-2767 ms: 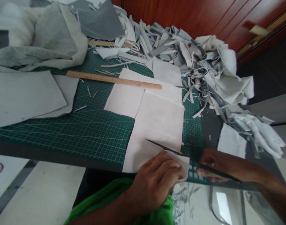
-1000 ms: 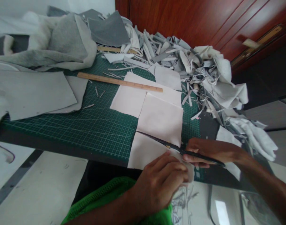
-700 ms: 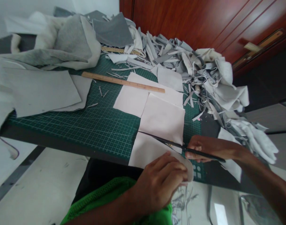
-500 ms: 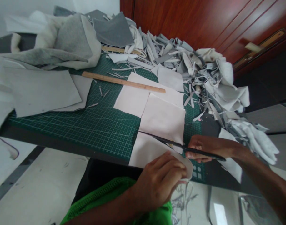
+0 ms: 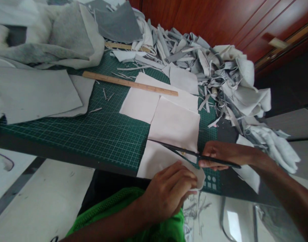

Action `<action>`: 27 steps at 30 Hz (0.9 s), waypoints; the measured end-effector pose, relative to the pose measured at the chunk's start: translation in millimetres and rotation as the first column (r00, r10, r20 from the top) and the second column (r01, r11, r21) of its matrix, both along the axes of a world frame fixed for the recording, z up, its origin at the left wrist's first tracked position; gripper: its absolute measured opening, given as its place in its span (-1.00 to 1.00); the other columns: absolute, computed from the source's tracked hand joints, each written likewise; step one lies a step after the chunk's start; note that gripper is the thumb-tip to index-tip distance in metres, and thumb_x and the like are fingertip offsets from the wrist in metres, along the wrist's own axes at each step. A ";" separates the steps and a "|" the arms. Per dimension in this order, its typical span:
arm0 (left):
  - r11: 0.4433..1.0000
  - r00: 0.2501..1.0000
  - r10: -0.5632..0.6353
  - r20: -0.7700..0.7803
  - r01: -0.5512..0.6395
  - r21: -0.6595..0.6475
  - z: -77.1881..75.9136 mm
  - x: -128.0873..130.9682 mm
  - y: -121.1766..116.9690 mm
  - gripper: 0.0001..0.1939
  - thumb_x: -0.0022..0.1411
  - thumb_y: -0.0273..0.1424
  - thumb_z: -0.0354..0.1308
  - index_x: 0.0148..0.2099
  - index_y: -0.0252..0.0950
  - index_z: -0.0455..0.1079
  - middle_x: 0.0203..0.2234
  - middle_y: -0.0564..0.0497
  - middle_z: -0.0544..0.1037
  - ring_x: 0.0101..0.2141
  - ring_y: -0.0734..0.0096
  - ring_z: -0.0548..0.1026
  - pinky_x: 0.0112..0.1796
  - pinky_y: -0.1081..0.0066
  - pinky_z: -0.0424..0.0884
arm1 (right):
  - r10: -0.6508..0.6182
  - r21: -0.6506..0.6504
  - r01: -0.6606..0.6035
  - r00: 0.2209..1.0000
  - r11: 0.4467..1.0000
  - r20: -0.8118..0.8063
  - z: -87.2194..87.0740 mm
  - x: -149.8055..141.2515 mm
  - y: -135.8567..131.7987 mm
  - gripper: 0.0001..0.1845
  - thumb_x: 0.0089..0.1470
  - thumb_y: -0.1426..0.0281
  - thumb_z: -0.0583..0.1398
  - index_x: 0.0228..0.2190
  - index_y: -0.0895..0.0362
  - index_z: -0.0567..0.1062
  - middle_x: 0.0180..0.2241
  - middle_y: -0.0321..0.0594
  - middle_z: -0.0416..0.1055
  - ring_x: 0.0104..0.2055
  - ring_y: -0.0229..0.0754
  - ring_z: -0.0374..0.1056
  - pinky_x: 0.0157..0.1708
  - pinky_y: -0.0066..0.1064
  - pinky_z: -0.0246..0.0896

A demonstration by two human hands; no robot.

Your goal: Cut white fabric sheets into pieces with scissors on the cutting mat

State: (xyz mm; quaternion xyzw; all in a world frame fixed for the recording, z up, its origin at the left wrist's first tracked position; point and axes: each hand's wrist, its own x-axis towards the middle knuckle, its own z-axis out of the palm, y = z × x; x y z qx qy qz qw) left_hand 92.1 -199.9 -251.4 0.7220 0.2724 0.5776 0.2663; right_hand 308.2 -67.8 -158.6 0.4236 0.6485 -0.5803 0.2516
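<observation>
My right hand (image 5: 214,156) grips black-handled scissors (image 5: 172,147), whose slim blades lie across a pale fabric sheet (image 5: 176,121). Their tips are at the sheet's left edge, along a cut line. Below this line, my left hand (image 5: 170,188) is closed on the near strip of fabric (image 5: 152,161), its right end lifted and curled under the fingers. A gap opens between strip and sheet at the right; whether they still join at the tips I cannot tell. Part of the scissor handles is hidden inside my right hand.
A green cutting mat (image 5: 108,124) covers the table. A wooden ruler (image 5: 131,84) lies over another pale piece. Grey sheets (image 5: 37,94) and bulky cloth (image 5: 68,37) are at the left, a heap of offcuts (image 5: 179,50) at the back and right.
The scissors have moved left across the sheet, from its middle to its left edge, and the cut has lengthened. Lately both hands are nearly still; the view shifts slightly.
</observation>
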 end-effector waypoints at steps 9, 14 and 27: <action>1.000 1.000 0.005 -0.007 -0.005 0.001 0.5 -0.5 0.7 -0.86 0.52 -0.47 0.00 -0.16 -0.35 0.33 -0.29 -0.08 0.60 -0.25 0.37 0.58 0.04 0.22 0.54 | 0.014 -0.061 -0.015 1.000 0.998 -0.022 0.2 -5.9 4.7 -0.31 0.18 -0.10 0.20 -0.67 0.19 0.33 -0.74 -0.42 0.13 -0.68 -0.46 -0.04 -0.62 -0.49 -0.21; 1.000 1.000 0.006 -0.016 -0.006 0.008 -0.4 0.1 0.6 -0.87 0.51 -0.49 -0.01 -0.15 -0.35 0.33 -0.28 -0.08 0.60 -0.25 0.39 0.59 0.05 0.22 0.54 | -0.005 -0.078 0.004 1.000 0.997 -0.020 1.1 -6.8 4.9 -0.34 0.20 -0.06 0.20 -0.67 0.19 0.33 -0.74 -0.42 0.13 -0.67 -0.46 -0.03 -0.61 -0.49 -0.20; 0.999 1.000 0.003 0.012 -0.002 -0.053 1.5 -3.4 -1.6 -0.84 0.52 -0.46 -0.02 -0.14 -0.34 0.34 -0.28 -0.09 0.61 -0.26 0.35 0.56 -0.05 0.23 0.57 | 0.136 -0.027 -0.137 0.990 0.990 -0.034 -0.6 -3.7 30.5 -0.32 0.21 -0.09 0.18 -0.69 0.15 0.31 -0.74 -0.46 0.06 -0.67 -0.43 -0.09 -0.63 -0.49 -0.20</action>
